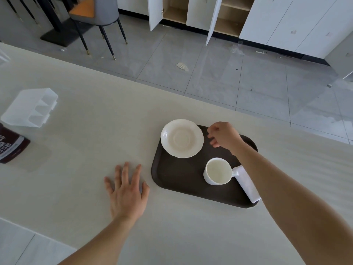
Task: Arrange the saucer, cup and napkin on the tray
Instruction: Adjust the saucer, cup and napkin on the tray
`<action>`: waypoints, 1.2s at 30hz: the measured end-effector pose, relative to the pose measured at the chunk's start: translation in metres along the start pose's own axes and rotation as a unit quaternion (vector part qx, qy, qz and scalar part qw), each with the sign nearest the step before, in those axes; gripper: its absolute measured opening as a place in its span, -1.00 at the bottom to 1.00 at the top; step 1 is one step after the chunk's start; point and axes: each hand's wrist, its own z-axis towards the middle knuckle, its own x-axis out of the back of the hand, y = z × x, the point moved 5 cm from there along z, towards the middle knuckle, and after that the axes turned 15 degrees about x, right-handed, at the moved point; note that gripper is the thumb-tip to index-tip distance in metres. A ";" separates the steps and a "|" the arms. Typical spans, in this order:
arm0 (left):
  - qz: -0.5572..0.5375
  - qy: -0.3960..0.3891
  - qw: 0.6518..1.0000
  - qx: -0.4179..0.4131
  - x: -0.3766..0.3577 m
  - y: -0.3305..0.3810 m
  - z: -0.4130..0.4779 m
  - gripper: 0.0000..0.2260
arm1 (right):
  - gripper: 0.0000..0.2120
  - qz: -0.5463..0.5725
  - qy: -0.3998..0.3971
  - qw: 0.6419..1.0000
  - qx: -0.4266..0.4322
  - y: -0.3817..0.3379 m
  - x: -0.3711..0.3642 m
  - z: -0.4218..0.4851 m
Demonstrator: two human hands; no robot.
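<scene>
A dark brown tray (177, 180) lies on the pale table. A white saucer (182, 138) rests on the tray's far left corner, its rim overhanging the edge. A white cup (217, 171) stands upright near the tray's middle, handle to the right. A folded white napkin (247, 185) lies along the tray's right side, partly under my forearm. My right hand (224, 135) hovers just right of the saucer, fingers loosely curled, holding nothing. My left hand (127, 190) lies flat on the table left of the tray, fingers spread.
A clear plastic container (30, 108) lies at the table's left, with a dark brown packet (11, 146) beside it. The table's far edge runs diagonally behind the tray. Beyond are a tiled floor, a chair (99, 16) and open white cabinets (200, 14).
</scene>
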 end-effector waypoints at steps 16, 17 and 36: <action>-0.017 0.015 1.000 -0.003 0.000 0.000 -0.001 -0.47 | -0.94 -0.295 -0.052 0.936 0.184 0.050 0.031 -0.128; -0.020 0.016 1.000 -0.003 0.000 0.000 -0.001 -0.47 | -0.94 -0.292 -0.038 0.936 0.193 0.053 0.030 -0.128; -0.021 0.012 1.000 -0.005 0.001 -0.001 0.000 -0.46 | -0.83 -0.184 0.166 0.964 0.094 0.053 0.022 -0.098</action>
